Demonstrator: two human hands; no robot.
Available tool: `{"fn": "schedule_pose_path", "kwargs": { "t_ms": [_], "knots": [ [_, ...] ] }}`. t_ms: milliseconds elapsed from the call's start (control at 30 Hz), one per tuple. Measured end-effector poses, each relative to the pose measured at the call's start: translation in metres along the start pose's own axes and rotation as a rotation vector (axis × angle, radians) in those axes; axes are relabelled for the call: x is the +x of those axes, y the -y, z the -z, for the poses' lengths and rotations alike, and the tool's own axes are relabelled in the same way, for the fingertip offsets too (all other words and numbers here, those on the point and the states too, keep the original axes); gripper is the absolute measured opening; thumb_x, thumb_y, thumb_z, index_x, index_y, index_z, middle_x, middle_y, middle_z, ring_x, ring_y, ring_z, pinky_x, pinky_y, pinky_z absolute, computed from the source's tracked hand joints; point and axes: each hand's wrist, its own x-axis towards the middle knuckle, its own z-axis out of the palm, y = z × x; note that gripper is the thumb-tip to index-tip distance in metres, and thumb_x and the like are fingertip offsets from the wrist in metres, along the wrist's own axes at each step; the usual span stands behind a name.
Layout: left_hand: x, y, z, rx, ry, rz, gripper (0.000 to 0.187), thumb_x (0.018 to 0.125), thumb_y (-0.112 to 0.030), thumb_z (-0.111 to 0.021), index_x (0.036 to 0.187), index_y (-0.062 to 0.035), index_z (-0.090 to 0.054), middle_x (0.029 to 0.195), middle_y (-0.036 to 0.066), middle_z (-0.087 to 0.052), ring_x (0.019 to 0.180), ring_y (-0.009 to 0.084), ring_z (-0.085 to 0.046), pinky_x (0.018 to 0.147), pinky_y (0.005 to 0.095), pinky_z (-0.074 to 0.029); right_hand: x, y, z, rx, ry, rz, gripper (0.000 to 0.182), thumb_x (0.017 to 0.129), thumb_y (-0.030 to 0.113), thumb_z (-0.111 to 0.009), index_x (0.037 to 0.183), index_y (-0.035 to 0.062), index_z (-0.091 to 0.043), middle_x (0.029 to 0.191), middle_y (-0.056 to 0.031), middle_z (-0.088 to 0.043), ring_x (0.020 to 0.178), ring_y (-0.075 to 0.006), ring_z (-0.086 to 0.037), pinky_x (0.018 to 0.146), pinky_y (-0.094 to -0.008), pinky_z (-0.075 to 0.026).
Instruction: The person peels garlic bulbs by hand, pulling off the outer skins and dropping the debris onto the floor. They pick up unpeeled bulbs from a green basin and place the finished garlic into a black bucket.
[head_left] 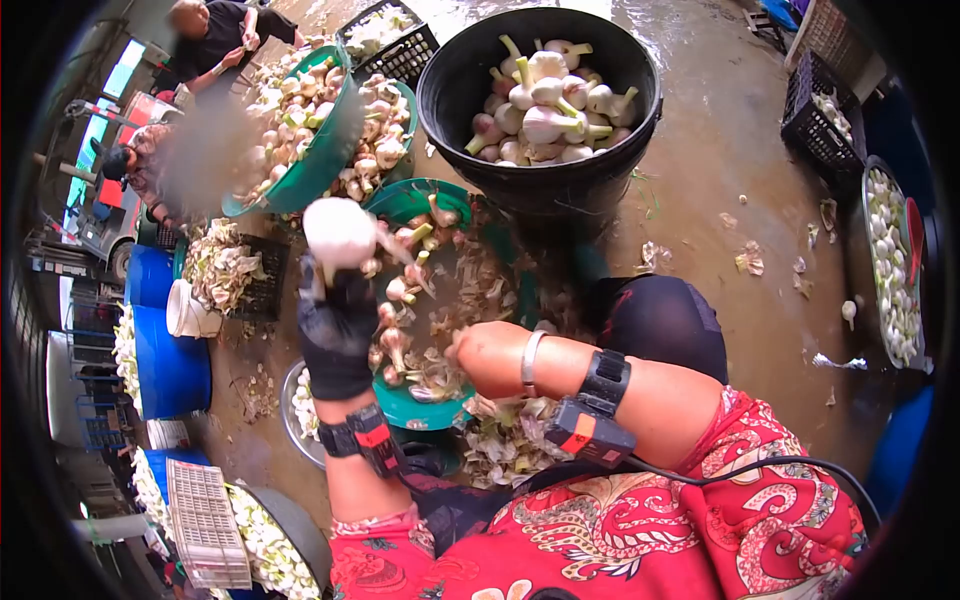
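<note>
Left of centre, the gloved left hand (337,325) has its grip closed round a peeled white garlic bulb (340,233), lifted above the green basin (412,410) of bulbs and skins. The bare right hand (478,352) dips into that basin — whether its grip is closed on anything cannot be told. At the top, a black tub (540,165) brims with stemmed garlic.

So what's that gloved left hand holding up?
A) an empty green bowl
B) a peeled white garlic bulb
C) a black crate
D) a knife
B: the left hand, in a black glove, lifts a clean white garlic bulb above the green basin of unpeeled bulbs and skins, while the bare right hand reaches into that basin.
</note>
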Motion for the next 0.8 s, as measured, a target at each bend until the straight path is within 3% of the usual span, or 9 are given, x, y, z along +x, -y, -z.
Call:
{"fn": "schedule_pose_path", "kwargs": {
  "t_ms": [100, 167, 233, 333, 400, 567, 633, 700, 800],
  "knots": [
    [0.014, 0.005, -0.118, 0.145, 0.227, -0.085, 0.041, 0.097, -0.023, -0.047, 0.132, -0.0009, -0.044, 0.124, 0.018, -0.056, 0.111, 0.0276, -0.058, 0.092, 0.0403, -0.051, 0.001, 0.009, 0.003, 0.137, -0.398, -0.031, 0.01, 0.066, 0.005, -0.058, 0.075, 0.0057, -0.061, 0.072, -0.0187, -0.062, 0.071, -0.0389, -0.061, 0.064, -0.0462, -0.049],
    [0.019, 0.008, -0.117, 0.29, 0.259, -0.162, 0.042, 0.097, -0.019, -0.045, 0.135, -0.0002, -0.041, 0.126, 0.02, -0.054, 0.115, 0.0312, -0.055, 0.095, 0.0421, -0.048, 0.002, 0.016, 0.014, 0.241, -0.699, -0.104, 0.004, 0.068, 0.006, -0.056, 0.071, 0.0057, -0.058, 0.071, -0.0177, -0.061, 0.071, -0.0387, -0.061, 0.063, -0.0473, -0.048],
    [0.008, 0.013, -0.082, 0.823, 0.255, -0.252, 0.047, 0.094, -0.016, -0.051, 0.137, 0.0002, -0.04, 0.121, 0.014, -0.056, 0.111, 0.0219, -0.055, 0.091, 0.0334, -0.047, 0.003, 0.012, 0.028, 0.344, -0.826, -0.115, 0.02, 0.069, 0.0, -0.053, 0.089, 0.0048, -0.056, 0.085, -0.0167, -0.059, 0.084, -0.0368, -0.059, 0.073, -0.044, -0.047],
    [-0.025, 0.029, -0.041, 1.137, 0.035, -0.108, 0.057, 0.086, -0.007, -0.061, 0.138, -0.0002, -0.039, 0.115, 0.011, -0.058, 0.1, 0.0165, -0.057, 0.088, 0.03, -0.047, 0.006, 0.012, 0.03, 0.476, -0.749, -0.044, 0.03, 0.066, 0.002, -0.055, 0.096, 0.0032, -0.053, 0.095, -0.0197, -0.056, 0.092, -0.0372, -0.057, 0.082, -0.0409, -0.046],
    [-0.046, 0.031, -0.034, 1.079, 0.006, -0.021, 0.063, 0.083, -0.002, -0.063, 0.14, -0.0017, -0.037, 0.115, 0.01, -0.056, 0.099, 0.0163, -0.056, 0.087, 0.0301, -0.047, 0.003, 0.015, 0.026, 0.501, -0.652, 0.015, 0.025, 0.069, 0.012, -0.066, 0.087, 0.0023, -0.052, 0.085, -0.018, -0.057, 0.083, -0.0366, -0.057, 0.073, -0.0427, -0.046],
    [-0.083, 0.021, -0.022, 1.1, -0.053, 0.04, 0.081, 0.075, -0.01, -0.074, 0.143, -0.0041, -0.031, 0.116, 0.012, -0.056, 0.103, 0.0188, -0.056, 0.089, 0.0315, -0.047, 0.008, 0.03, 0.025, 0.741, -0.515, 0.003, 0.033, 0.068, 0.022, -0.074, 0.086, 0.0007, -0.057, 0.087, -0.015, -0.06, 0.085, -0.0298, -0.06, 0.073, -0.0384, -0.047],
    [-0.092, 0.021, -0.012, 1.216, 0.031, -0.049, 0.087, 0.071, -0.016, -0.076, 0.144, -0.0047, -0.031, 0.117, 0.013, -0.055, 0.104, 0.0214, -0.056, 0.089, 0.0337, -0.046, 0.011, 0.031, 0.028, 0.796, -0.133, 0.037, 0.04, 0.075, 0.023, -0.074, 0.105, 0.0013, -0.06, 0.084, -0.0085, -0.064, 0.076, -0.0149, -0.06, 0.07, -0.0298, -0.049],
    [-0.1, 0.017, -0.013, 1.407, -0.009, -0.019, 0.089, 0.07, -0.019, -0.074, 0.145, -0.0051, -0.028, 0.121, 0.014, -0.053, 0.107, 0.0229, -0.054, 0.092, 0.0345, -0.045, 0.016, 0.035, 0.019, 0.831, 0.04, -0.031, 0.038, 0.076, 0.024, -0.073, 0.103, -0.0013, -0.065, 0.079, -0.0095, -0.066, 0.074, -0.0114, -0.061, 0.067, -0.0265, -0.049],
    [-0.105, 0.021, 0.017, 1.408, 0.045, -0.09, 0.089, 0.071, -0.013, -0.071, 0.146, -0.0044, -0.025, 0.123, 0.014, -0.052, 0.106, 0.0236, -0.055, 0.092, 0.0347, -0.045, 0.023, 0.034, 0.002, 0.529, -0.184, 0.191, 0.031, 0.069, 0.02, -0.073, 0.092, 0.0, -0.065, 0.077, -0.0165, -0.065, 0.073, -0.0255, -0.063, 0.066, -0.0355, -0.049]
  ]
}}
